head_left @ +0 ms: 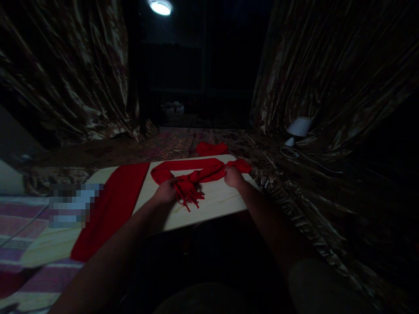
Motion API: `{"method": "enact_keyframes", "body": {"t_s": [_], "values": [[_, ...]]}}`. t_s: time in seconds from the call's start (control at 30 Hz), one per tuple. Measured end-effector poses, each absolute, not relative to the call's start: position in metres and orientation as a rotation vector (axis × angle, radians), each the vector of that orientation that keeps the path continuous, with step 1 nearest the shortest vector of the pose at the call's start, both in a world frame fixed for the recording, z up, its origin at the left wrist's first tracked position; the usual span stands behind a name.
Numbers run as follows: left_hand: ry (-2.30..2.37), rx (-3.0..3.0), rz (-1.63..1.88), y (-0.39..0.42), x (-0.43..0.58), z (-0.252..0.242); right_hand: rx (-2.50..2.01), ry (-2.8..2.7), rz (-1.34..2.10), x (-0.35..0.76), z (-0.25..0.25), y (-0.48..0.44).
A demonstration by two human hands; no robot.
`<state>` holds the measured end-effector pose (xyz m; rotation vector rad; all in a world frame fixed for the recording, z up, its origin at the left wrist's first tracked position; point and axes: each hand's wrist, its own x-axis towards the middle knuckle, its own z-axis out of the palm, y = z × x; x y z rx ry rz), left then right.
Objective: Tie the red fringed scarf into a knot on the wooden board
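Note:
A red scarf [191, 165] with a fringed end lies bunched and looped on a pale wooden board [157, 216]. My left hand [165, 191] is closed on the scarf close to its fringe, which hangs down onto the board. Farther right, my right hand [233, 176] grips another part of the same scarf, near the board's right end. The fingers of both hands are partly hidden by dim light and cloth. Across the left part of the board lies a flat, smooth piece of red cloth [114, 205].
More red cloth [212, 148] sits just beyond the board's far edge. A small white lamp [299, 127] with a cord stands at the right. Patterned curtains [307, 56] hang on both sides of a dark window. A striped cover [36, 272] lies at the lower left.

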<state>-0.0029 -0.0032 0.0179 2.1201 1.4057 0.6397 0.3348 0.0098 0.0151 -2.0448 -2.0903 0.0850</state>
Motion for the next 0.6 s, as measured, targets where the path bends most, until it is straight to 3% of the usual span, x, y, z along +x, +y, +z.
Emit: {"method": "enact_keyframes", "body": {"t_s": [0.17, 0.37, 0.6], "values": [[1.42, 2.432, 0.49, -0.019, 0.002, 0.024, -2.123, -1.888, 0.126, 0.336, 0.017, 0.011], [1.39, 2.646, 0.295, -0.029, 0.005, 0.028, -1.988, -1.928, -0.127, 0.318, 0.034, 0.001], [1.263, 2.294, 0.324, -0.015, -0.001, 0.057, -1.711, -2.269, 0.057, 0.282, 0.018, 0.0]]}}
